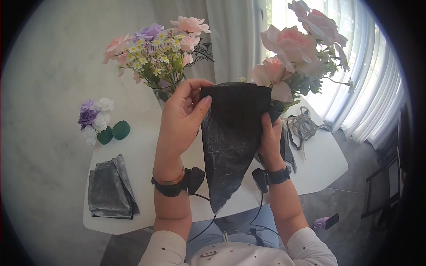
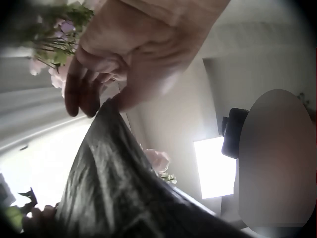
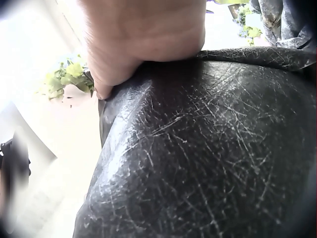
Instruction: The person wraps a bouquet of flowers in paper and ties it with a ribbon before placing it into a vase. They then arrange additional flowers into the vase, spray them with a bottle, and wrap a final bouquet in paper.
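And there's your black sheet (image 1: 237,128), up above the white table (image 1: 144,177), left hand (image 1: 179,117) pinching its top corner, right hand (image 1: 270,137) clamped on its side edge! Your right-wrist view reveals pale creases the head view barely catches; folded cloth (image 1: 111,190) sits by the table's near-left corner, open tabletop running inward

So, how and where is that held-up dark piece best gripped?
Probably at both ends of its broad top, a hand coming from each side: the dark piece tapers to a narrow tip below, and the left hand pinches one upper corner.
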A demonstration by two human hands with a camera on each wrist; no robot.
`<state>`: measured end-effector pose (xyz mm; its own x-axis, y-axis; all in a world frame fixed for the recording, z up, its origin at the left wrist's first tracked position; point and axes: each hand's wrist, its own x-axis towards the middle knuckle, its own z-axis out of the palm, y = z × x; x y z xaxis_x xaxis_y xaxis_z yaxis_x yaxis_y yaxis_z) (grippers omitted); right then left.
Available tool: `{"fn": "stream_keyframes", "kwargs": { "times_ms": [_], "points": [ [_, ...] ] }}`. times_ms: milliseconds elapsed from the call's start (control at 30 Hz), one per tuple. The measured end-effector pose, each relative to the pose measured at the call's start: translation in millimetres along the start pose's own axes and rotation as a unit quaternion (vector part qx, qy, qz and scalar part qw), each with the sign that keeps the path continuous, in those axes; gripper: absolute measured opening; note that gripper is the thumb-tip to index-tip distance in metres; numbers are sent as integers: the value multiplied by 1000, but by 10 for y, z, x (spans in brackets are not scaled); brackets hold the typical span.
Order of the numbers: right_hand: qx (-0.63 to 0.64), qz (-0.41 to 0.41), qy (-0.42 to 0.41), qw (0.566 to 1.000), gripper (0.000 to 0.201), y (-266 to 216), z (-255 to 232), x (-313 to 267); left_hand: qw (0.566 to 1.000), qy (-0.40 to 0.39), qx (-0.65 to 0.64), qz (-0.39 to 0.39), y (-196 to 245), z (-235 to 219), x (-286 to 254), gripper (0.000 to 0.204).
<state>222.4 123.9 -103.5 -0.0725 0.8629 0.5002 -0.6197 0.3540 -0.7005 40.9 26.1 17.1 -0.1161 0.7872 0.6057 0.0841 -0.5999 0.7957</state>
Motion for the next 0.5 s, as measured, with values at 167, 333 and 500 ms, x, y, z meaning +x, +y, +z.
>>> {"fn": "stream_keyframes", "kwargs": {
  "times_ms": [167,333,500],
  "points": [
    [-51,-56,74,994,26,26,-58,81,992,-25,94,-75,-169,-35,-86,28],
    [-59,-79,122,988,27,-110,5,99,952,-216,172,-134,-173,-84,17,28],
    [58,-94,83,990,26,-141,83,118,948,-138,282,-52,-496,-307,261,26]
  ]
}}
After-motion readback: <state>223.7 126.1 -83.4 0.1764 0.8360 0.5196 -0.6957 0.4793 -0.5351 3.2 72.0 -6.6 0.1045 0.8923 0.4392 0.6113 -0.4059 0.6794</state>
